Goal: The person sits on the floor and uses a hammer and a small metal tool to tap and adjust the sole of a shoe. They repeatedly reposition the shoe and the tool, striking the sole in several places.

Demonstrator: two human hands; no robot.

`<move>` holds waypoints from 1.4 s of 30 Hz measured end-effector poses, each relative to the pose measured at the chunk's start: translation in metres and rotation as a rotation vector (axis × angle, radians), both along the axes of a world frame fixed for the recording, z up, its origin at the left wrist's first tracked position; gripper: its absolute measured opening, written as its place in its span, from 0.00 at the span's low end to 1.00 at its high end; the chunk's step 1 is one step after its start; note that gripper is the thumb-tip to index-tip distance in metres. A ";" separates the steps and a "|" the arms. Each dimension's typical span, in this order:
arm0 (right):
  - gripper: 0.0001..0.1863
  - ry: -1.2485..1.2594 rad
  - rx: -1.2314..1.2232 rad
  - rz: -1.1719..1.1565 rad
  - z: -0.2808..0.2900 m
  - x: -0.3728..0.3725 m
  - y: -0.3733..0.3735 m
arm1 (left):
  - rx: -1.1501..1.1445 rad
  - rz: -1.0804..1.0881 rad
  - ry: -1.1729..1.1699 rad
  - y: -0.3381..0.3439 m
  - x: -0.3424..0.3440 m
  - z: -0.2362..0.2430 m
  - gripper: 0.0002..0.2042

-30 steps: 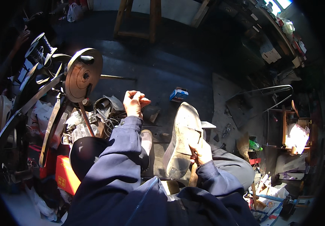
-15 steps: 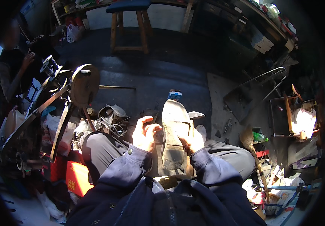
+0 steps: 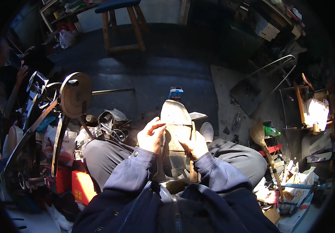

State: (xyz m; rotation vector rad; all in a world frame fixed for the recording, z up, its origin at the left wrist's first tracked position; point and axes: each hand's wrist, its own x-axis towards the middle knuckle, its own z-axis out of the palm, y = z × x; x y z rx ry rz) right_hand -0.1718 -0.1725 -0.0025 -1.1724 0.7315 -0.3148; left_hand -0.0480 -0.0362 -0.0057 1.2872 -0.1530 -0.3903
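Observation:
A shoe (image 3: 174,138) lies sole up between my knees, its pale front part toward the far side and its dark heel toward me. My left hand (image 3: 151,134) is at the sole's left edge, thumb and fingertips pinched together; anything between them is too small to make out. My right hand (image 3: 195,145) is closed round the wooden handle of a hammer (image 3: 194,171), over the right side of the sole. The hammer's metal head points right, beyond my fingers. Just past the shoe's toe stands a small blue and white box (image 3: 176,93).
On the left stands a machine with a round wheel (image 3: 76,95), and behind it is another person's hand (image 3: 21,73). A blue-topped stool (image 3: 120,27) is at the back. At right are a broom (image 3: 266,147), a green bottle (image 3: 271,131) and a bright-lit crate (image 3: 299,108).
My left hand has come up to the sole's edge, and its fingers have drawn together. My right hand still holds the hammer. The whole view has shifted slightly.

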 end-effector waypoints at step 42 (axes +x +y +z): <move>0.38 0.049 -0.900 0.662 0.123 -0.025 -0.012 | 0.262 -0.258 0.078 -0.004 0.001 0.010 0.08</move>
